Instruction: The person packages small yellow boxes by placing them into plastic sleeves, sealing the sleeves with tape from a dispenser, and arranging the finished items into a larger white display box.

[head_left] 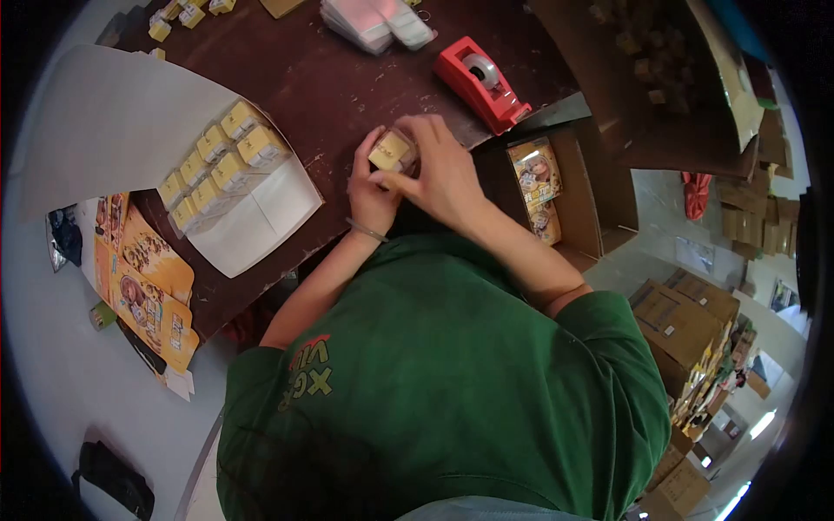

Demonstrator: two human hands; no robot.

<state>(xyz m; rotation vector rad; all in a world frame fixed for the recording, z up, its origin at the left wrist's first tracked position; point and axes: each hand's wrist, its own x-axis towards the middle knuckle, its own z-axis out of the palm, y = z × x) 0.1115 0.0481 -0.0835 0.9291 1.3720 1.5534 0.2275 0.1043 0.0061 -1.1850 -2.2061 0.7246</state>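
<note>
Yellow box [393, 151] sits pinched between both hands [371, 193] [445, 175], its lower part apparently hidden.

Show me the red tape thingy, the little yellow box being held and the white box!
Red tape dispenser [496, 103]: head view, red body.
Held yellow box [391, 151]: head view, yellow face.
White box [261, 214]: head view, bare inside.

This looks like a packing workshop or small storeroom. A red tape dispenser [480, 82] stands on a worn, dark tabletop [304, 82]; to its left, small yellow-topped boxes [230, 174] sit in rows in a white tray [261, 230], with flattened printed cartons [143, 300] farther left. Just below and right of the dispenser, an open cardboard box [578, 187] holds printed packs [534, 174]; well beyond it, lower right, brown cartons [678, 321] are stacked in bulk.
</note>
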